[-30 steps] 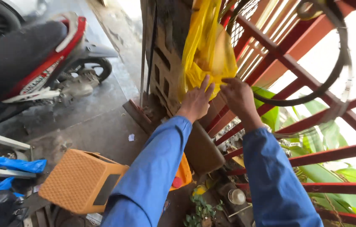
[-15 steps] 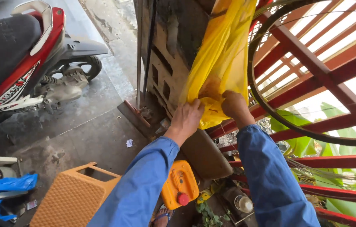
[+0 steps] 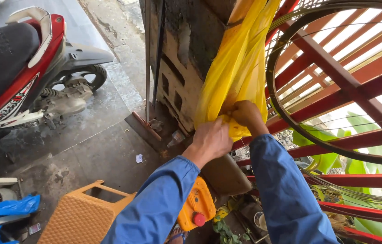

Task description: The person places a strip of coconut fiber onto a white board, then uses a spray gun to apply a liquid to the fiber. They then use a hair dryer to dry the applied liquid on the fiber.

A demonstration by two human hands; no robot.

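Note:
A yellow plastic bag (image 3: 238,68) hangs down in front of a worn wooden post (image 3: 186,54). Both of my hands, in blue sleeves, are at the bag's bottom end. My left hand (image 3: 212,139) is closed on the lower edge of the bag. My right hand (image 3: 244,114) pinches the bunched plastic just above and to the right of it. The two hands touch each other there. The bag's contents are hidden.
A bare bicycle wheel rim (image 3: 290,113) leans on red metal railings (image 3: 349,86) at the right. A red and black motorbike (image 3: 24,81) stands at the left on wet concrete. Below are an orange plastic stool (image 3: 82,217), a yellow gadget with a red button (image 3: 196,208), and blue plastic (image 3: 6,208).
The view has tilted down and closed in. My hands have gathered at the bag's bottom end and now grip it closer together.

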